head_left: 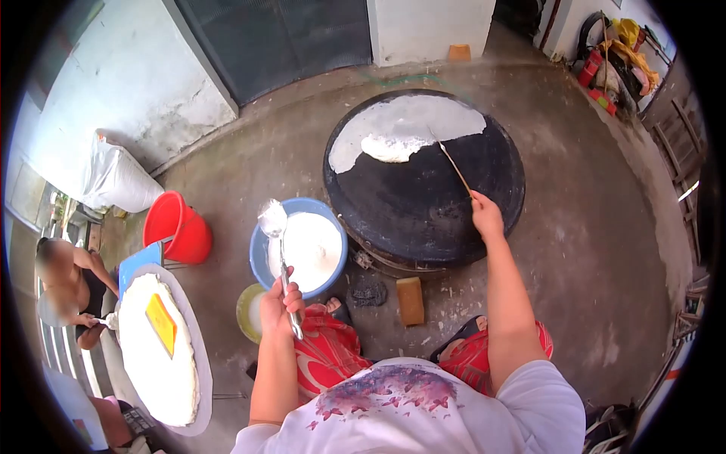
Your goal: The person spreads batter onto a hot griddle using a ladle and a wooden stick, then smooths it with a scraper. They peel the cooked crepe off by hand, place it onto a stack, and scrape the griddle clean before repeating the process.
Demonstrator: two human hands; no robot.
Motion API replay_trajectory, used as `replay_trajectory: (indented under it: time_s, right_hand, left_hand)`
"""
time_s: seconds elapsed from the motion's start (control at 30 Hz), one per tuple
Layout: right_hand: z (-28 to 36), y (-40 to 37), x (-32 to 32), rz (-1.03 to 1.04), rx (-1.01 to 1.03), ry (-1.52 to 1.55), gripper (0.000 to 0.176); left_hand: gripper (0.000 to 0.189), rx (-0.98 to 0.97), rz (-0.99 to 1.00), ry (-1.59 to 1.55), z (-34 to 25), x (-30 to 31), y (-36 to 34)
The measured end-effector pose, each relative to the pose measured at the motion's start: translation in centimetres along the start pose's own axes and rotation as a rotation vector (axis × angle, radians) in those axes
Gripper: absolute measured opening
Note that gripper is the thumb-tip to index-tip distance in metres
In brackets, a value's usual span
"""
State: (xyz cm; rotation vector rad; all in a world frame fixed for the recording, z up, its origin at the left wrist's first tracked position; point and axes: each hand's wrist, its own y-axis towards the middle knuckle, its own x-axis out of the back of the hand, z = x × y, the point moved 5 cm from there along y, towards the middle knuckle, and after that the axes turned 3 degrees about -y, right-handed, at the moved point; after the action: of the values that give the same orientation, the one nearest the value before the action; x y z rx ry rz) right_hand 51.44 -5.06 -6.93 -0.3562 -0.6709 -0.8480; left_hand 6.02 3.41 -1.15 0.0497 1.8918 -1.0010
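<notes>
My left hand (283, 304) is closed round the metal handle of a ladle (273, 219). The ladle's bowl, smeared with white batter, hangs over the left side of a blue basin (342, 253) of white batter. Out in front, my right hand (488, 215) grips the end of a thin wooden-handled spreader (455, 168). Its far tip is at the edge of a thin pale batter layer (393, 121) on a large round black griddle (423, 216). A thicker white mound of batter (389, 148) sits on that layer. The griddle's near half is bare black.
A yellowish block (411, 301) lies between my feet. Left are a green bowl (246, 314), a red bucket (185, 227), a white sack (125, 178) and a round board of white sheets (162, 378) with a yellow scraper (160, 324). Another person (64, 280) sits beyond.
</notes>
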Motion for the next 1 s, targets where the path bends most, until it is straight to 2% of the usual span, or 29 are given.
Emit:
replay_trajectory:
  time_s: [0.03,0.1,0.23,0.27,0.3,0.37,0.43,0.5,0.57,0.6,0.63,0.7,0.77,0.83,0.9,0.97,1.0]
  right_hand:
    - [0.9,-0.2,-1.3,0.014,0.086,0.088,0.026]
    - [4.4,-1.3,-3.8,0.191,0.221,-0.017,0.027]
    - [7.0,-1.9,-1.5,0.33,0.256,-0.069,0.026]
    - [6.6,-2.2,-0.5,0.335,0.086,-0.075,0.027]
    - [6.4,-2.2,-1.3,0.338,0.092,-0.081,0.027]
    - [5.0,-2.1,-3.1,0.12,0.095,-0.087,0.027]
    - [6.7,-2.9,-5.3,0.197,0.233,-0.09,0.027]
    - [7.4,-3.3,-4.2,0.325,0.221,-0.145,0.027]
    - [5.6,-2.2,-2.9,0.367,0.228,-0.038,0.026]
    - [6.8,-3.3,-1.3,0.354,0.073,-0.066,0.026]
    - [6.4,-3.3,-2.2,0.354,0.076,-0.072,0.026]
    - [5.9,-3.4,-4.2,0.187,0.189,-0.054,0.026]
    - [6.1,-3.9,-5.6,0.233,0.219,-0.064,0.026]
    - [8.3,-5.8,-3.5,0.335,0.162,-0.206,0.026]
    - [8.1,-6.4,-0.9,0.338,0.213,-0.274,0.025]
    - [7.3,-7.1,1.4,0.252,0.146,-0.265,0.026]
    - [5.1,-6.8,0.4,0.256,0.146,-0.27,0.026]
  left_hand:
    - [0.028,0.002,-0.004,0.002,0.0,0.0,0.0]
    - [0.028,0.01,0.011,0.007,0.0,-0.2,0.0]
    - [0.028,0.029,0.014,-0.011,-0.2,0.0,-0.2]
    - [0.028,0.015,0.018,-0.004,-0.3,0.1,-0.1]
    - [0.028,0.003,0.019,0.003,-0.4,0.4,0.0]
    - [0.027,0.003,0.027,0.016,-0.4,0.8,0.1]
    - [0.027,-0.005,0.043,0.037,-0.7,0.4,0.2]
    - [0.027,0.014,0.036,0.021,-0.5,0.4,-0.2]
    - [0.027,0.017,0.037,0.021,-0.6,0.4,-0.1]
    - [0.026,0.006,0.045,0.027,-0.7,0.5,0.0]
    - [0.026,-0.004,0.047,0.035,-0.7,0.7,0.0]
    - [0.026,0.009,0.059,0.025,-0.6,0.8,-0.1]
    - [0.026,0.013,0.075,0.021,-0.8,0.5,-0.2]
    - [0.026,0.021,0.064,0.037,-0.7,0.6,-0.4]
    - [0.026,0.02,0.064,0.038,-0.9,0.6,-0.4]
    - [0.026,0.003,0.07,0.023,-1.1,0.8,-0.5]
    - [0.026,0.005,0.066,0.017,-1.1,1.1,-0.6]
